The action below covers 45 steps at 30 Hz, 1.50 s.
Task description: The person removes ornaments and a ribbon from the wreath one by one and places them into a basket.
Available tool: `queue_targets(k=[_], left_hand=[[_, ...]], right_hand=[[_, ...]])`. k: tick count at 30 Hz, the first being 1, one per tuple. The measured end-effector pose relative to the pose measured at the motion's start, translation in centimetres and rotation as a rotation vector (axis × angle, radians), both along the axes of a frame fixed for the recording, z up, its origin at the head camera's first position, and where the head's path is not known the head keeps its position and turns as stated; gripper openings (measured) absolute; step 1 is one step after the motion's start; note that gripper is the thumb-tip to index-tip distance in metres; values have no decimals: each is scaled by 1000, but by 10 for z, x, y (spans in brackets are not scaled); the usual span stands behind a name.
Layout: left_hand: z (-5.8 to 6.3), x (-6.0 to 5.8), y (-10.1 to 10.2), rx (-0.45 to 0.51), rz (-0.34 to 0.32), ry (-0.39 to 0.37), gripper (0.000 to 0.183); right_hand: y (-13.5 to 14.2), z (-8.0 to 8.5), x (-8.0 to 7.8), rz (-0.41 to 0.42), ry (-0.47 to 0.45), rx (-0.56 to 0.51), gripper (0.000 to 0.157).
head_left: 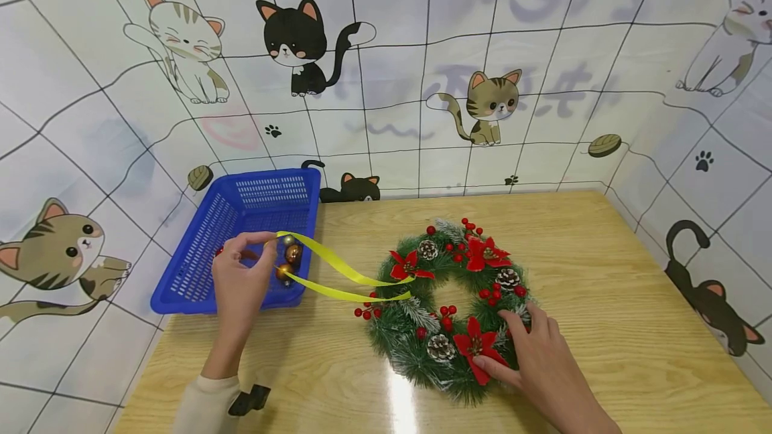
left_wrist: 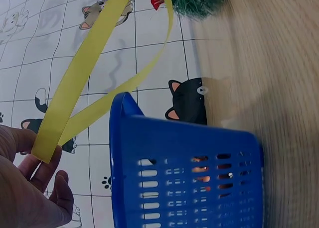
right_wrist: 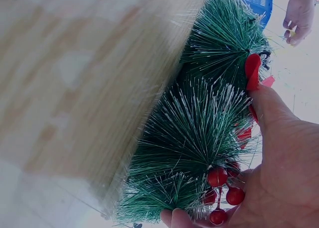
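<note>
A green Christmas wreath with red flowers, berries and pine cones lies on the wooden table. My right hand grips its near right side, thumb on a red flower; in the right wrist view the fingers curl round the green needles beside red berries. A yellow ribbon loops from the wreath's left side toward the basket. My left hand pinches the ribbon's looped end between thumb and fingers, raised in front of the basket. The left wrist view shows the ribbon stretched up from those fingertips.
A blue plastic basket with slotted walls stands at the table's left, holding several shiny baubles. Bare wooden table shows right of the wreath. A wall covering with cartoon cats closes off the back and sides.
</note>
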<state>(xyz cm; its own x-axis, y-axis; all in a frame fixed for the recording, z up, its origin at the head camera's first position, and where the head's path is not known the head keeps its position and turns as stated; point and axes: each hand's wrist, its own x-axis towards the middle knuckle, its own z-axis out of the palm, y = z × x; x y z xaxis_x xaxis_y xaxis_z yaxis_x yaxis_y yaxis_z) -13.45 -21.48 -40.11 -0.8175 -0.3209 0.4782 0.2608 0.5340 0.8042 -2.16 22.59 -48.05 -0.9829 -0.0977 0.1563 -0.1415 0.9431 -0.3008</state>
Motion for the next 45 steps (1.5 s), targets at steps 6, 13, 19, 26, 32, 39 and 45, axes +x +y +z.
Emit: queue_targets(k=[6, 13, 19, 26, 32, 39, 45], left_hand=[[5, -2, -11, 20, 26, 6, 12], [10, -6, -21, 42, 41, 6, 15], [10, -11, -36, 56, 73, 0, 17], [16, -19, -52, 69, 122, -21, 21], [16, -27, -66, 85, 168, -27, 24], [18, -28, -76, 126, 241, -71, 24], [19, -26, -77, 165, 243, -104, 26]], right_hand=[[-1, 1, 0, -8, -15, -6, 91], [-1, 1, 1, -17, -22, -4, 91], [-3, 0, 1, -19, -27, -6, 90], [-3, 0, 0, -18, -19, 0, 90], [-3, 0, 0, -17, -3, 5, 90], [-3, -3, 0, -9, 17, 6, 88], [-3, -2, 0, -9, 18, 15, 88]])
